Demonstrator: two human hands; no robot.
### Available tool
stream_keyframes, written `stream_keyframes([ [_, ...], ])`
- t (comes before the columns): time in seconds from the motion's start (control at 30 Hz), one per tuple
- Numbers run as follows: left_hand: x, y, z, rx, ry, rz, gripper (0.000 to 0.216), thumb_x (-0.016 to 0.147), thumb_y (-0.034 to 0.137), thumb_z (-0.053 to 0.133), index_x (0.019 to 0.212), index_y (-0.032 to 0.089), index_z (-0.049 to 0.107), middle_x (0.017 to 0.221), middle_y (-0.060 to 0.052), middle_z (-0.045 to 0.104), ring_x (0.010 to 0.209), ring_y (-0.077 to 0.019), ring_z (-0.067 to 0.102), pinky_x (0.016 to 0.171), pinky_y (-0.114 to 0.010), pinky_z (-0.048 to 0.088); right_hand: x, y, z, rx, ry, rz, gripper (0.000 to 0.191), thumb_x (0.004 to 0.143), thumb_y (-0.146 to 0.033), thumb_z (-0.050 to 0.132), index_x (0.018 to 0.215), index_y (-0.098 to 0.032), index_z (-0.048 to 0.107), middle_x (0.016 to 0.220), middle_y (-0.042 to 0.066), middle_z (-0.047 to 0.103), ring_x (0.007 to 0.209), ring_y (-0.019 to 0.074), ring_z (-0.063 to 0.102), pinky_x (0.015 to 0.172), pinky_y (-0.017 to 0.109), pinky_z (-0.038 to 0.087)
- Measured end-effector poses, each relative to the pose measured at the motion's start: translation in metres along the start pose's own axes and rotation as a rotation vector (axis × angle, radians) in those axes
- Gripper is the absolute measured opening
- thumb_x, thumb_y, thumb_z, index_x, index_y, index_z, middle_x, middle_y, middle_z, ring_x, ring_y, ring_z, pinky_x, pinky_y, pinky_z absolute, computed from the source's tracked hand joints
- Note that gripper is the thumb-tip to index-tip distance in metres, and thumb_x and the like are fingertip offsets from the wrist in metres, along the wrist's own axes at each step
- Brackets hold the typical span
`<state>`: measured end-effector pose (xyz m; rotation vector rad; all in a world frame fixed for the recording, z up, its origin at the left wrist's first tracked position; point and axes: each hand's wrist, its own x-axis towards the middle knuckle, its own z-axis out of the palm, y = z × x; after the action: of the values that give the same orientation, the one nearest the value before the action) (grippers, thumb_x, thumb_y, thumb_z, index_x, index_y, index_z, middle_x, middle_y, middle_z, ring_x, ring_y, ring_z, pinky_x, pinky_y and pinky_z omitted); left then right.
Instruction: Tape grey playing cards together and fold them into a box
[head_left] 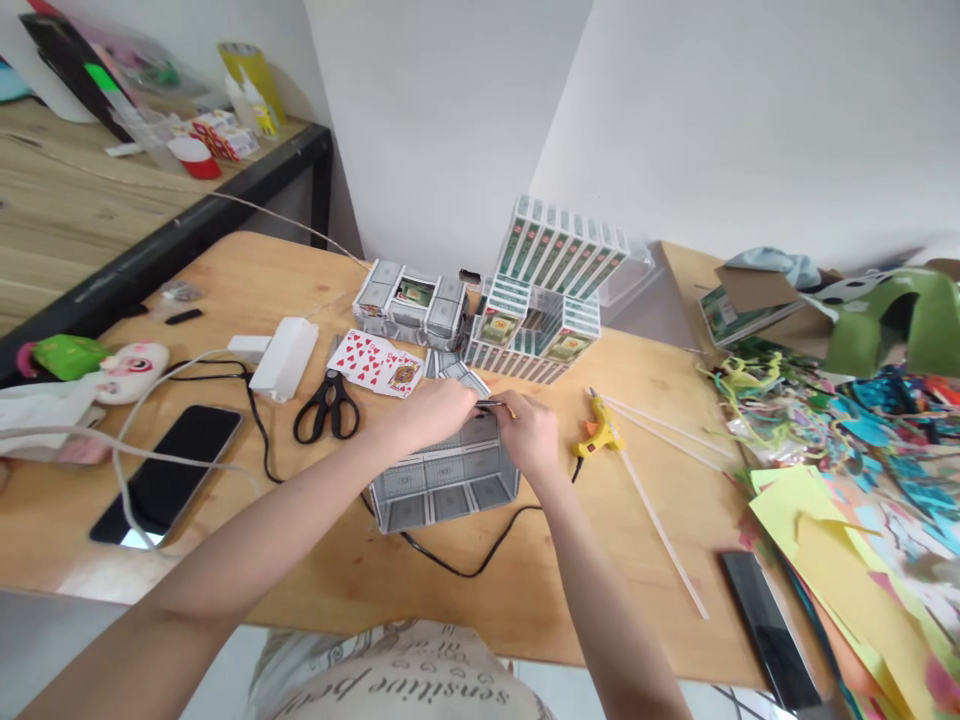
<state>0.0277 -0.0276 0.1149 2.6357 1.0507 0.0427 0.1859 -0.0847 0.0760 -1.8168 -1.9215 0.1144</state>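
Observation:
Above a box-like structure built from grey-backed playing cards [445, 470], my two hands meet. My left hand [444, 412] is closed, its fingertips pinching one end of a thin playing card [489, 403] seen nearly edge-on. The other end sits between the thumb and fingers of my right hand [529, 432]. Just behind the hands lie a few loose grey-backed cards [457, 372]. Fanned red-heart cards [377, 362] rest face up to the left, beside black-handled scissors [328, 408]. To the right is a yellow glue gun [600, 432].
Stacked green-and-white card boxes [562, 250] and another card-covered structure [410, 303] stand at the back. A phone [176, 465] and white adapter [285, 358] lie left. Clear glue sticks [664, 535], a black cable [469, 573] and paper scraps [847, 570] are also on the table.

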Motion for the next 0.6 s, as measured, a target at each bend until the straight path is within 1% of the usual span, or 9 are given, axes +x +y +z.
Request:
stream_keyframes([
  [0.1, 0.004, -0.008, 0.005, -0.162, -0.048, 0.000, 0.018, 0.081, 0.026, 0.054, 0.090, 0.017, 0.067, 0.087, -0.010, 0.069, 0.082, -0.0228, 0.065, 0.070, -0.030, 0.047, 0.004, -0.001, -0.003, -0.125, -0.154, -0.028, 0.017, 0.080, -0.018, 0.046, 0.075, -0.021, 0.062, 0.070, 0.003, 0.066, 0.066, 0.0162, 0.059, 0.055, 0.024, 0.033],
  [0.2, 0.006, -0.016, 0.010, -0.267, -0.041, 0.039, 0.018, 0.077, 0.022, 0.057, 0.091, 0.022, 0.068, 0.091, -0.005, 0.069, 0.086, -0.0198, 0.064, 0.075, -0.027, 0.046, 0.012, -0.001, -0.003, -0.148, -0.260, -0.025, 0.014, 0.078, -0.018, 0.049, 0.073, -0.021, 0.061, 0.071, 0.003, 0.066, 0.068, 0.0175, 0.060, 0.055, 0.024, 0.032],
  [0.27, 0.007, -0.019, 0.013, -0.277, -0.042, 0.026, 0.018, 0.076, 0.021, 0.057, 0.091, 0.021, 0.068, 0.092, -0.005, 0.069, 0.085, -0.0201, 0.063, 0.073, -0.026, 0.045, 0.017, 0.000, 0.001, -0.076, -0.292, 0.026, 0.012, 0.078, -0.020, 0.051, 0.075, -0.022, 0.062, 0.073, 0.003, 0.068, 0.071, 0.0185, 0.061, 0.058, 0.024, 0.035],
  [0.33, 0.009, -0.023, 0.017, -0.255, -0.050, -0.024, 0.017, 0.077, 0.023, 0.056, 0.087, 0.019, 0.068, 0.088, -0.007, 0.069, 0.080, -0.0207, 0.064, 0.068, -0.026, 0.045, 0.019, 0.003, 0.005, 0.086, -0.290, 0.106, 0.012, 0.081, -0.025, 0.052, 0.082, -0.022, 0.064, 0.079, 0.004, 0.069, 0.075, 0.0185, 0.063, 0.062, 0.024, 0.039],
  [0.4, 0.010, -0.026, 0.021, -0.219, -0.052, -0.094, 0.019, 0.079, 0.028, 0.053, 0.081, 0.017, 0.068, 0.082, -0.010, 0.069, 0.075, -0.0212, 0.064, 0.064, -0.026, 0.044, 0.018, 0.007, 0.010, 0.274, -0.270, 0.182, 0.019, 0.081, -0.029, 0.053, 0.096, -0.022, 0.063, 0.088, 0.004, 0.070, 0.080, 0.0178, 0.063, 0.068, 0.025, 0.043],
  [0.47, 0.010, -0.029, 0.025, -0.184, -0.044, -0.174, 0.025, 0.081, 0.032, 0.051, 0.076, 0.015, 0.068, 0.078, -0.011, 0.069, 0.072, -0.0215, 0.063, 0.061, -0.026, 0.043, 0.013, 0.011, 0.014, 0.376, -0.259, 0.229, 0.030, 0.079, -0.028, 0.056, 0.107, -0.019, 0.060, 0.097, 0.006, 0.068, 0.086, 0.0185, 0.063, 0.073, 0.026, 0.045],
  [0.5, 0.010, -0.030, 0.027, -0.172, -0.039, -0.211, 0.027, 0.081, 0.033, 0.050, 0.074, 0.014, 0.067, 0.077, -0.012, 0.069, 0.071, -0.0216, 0.063, 0.060, -0.026, 0.042, 0.010, 0.013, 0.015, 0.383, -0.269, 0.243, 0.032, 0.077, -0.026, 0.057, 0.108, -0.018, 0.059, 0.099, 0.007, 0.068, 0.088, 0.0196, 0.063, 0.075, 0.028, 0.045],
  [0.53, 0.009, -0.030, 0.029, -0.167, -0.034, -0.242, 0.028, 0.081, 0.034, 0.050, 0.073, 0.014, 0.067, 0.076, -0.012, 0.068, 0.070, -0.0216, 0.063, 0.060, -0.026, 0.042, 0.006, 0.014, 0.017, 0.379, -0.296, 0.252, 0.031, 0.076, -0.022, 0.055, 0.106, -0.016, 0.061, 0.097, 0.008, 0.068, 0.087, 0.0205, 0.062, 0.075, 0.029, 0.045],
  [0.6, 0.008, -0.028, 0.031, -0.179, -0.025, -0.275, 0.028, 0.081, 0.035, 0.050, 0.072, 0.014, 0.066, 0.076, -0.012, 0.068, 0.070, -0.0211, 0.063, 0.060, -0.026, 0.042, 0.001, 0.014, 0.020, 0.386, -0.356, 0.253, 0.026, 0.076, -0.017, 0.048, 0.098, -0.015, 0.063, 0.091, 0.008, 0.068, 0.082, 0.0208, 0.062, 0.073, 0.030, 0.046],
])
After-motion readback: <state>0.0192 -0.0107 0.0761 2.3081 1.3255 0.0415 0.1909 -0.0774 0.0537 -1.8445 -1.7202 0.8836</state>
